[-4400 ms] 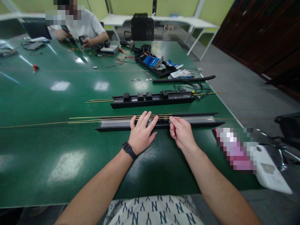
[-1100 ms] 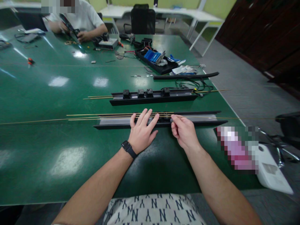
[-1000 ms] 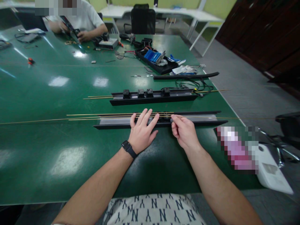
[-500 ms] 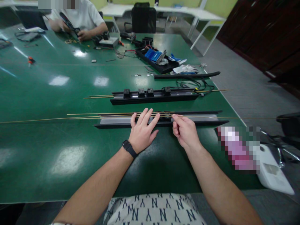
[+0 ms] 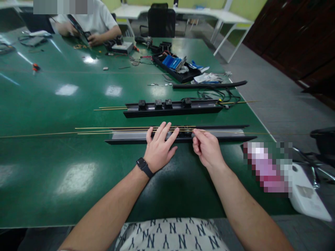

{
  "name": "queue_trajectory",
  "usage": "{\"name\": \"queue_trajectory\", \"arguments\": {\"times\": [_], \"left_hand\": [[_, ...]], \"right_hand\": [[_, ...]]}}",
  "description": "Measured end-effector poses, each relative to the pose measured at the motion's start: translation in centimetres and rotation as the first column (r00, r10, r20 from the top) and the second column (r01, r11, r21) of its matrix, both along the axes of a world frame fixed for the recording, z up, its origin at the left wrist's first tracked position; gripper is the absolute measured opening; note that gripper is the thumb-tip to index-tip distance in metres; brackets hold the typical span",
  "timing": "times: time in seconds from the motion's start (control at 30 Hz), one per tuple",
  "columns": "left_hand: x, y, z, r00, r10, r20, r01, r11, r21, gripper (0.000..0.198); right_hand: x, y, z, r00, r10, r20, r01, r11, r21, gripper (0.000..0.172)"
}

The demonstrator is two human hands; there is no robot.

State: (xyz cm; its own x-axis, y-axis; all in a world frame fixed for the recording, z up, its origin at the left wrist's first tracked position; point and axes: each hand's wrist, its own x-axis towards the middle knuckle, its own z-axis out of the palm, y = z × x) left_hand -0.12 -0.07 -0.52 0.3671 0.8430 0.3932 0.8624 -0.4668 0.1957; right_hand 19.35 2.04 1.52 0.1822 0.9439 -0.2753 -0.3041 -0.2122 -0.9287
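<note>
Landmark: near rail (image 5: 131,136), a long black channel with a pale inner face, lying crosswise on the green surface (image 5: 78,167).
Brass rods (image 5: 104,129): several thin lengths lying along the near rail's far edge, running well past both of its ends.
Left hand (image 5: 158,150): laid flat with fingers spread across the middle of the near rail and pressing on the rods; its grip is open and clasps nothing.
Right hand (image 5: 208,150): just right of the left hand at the near rail, grip closed; thumb and forefinger seem to pinch one rod.
Handling, rods: probably light, springy and smooth. They would likely sag and whip if held at one point, and a hold close to the rail looks steadiest.
Handling, rail: probably stiff and fairly light, but awkwardly long; two spread holds would suit it.
Beyond the near rail: far rail (image 5: 172,108) carrying small black blocks, then cables (image 5: 209,94), a black strip (image 5: 209,84) and a tray (image 5: 180,78).
Far beyond: a co-worker's hands (image 5: 78,33), busy apart.
</note>
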Motion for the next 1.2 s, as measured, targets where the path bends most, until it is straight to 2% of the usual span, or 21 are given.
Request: {"name": "queue_trajectory", "arguments": {"times": [1.2], "left_hand": [[0.11,0.01,-0.18,1.0,0.0,0.021,0.0,1.0,0.011,0.061]], "right_hand": [[0.03,-0.11,-0.32,1.0,-0.014,0.019,0.013,1.0,0.025,0.039]]}}
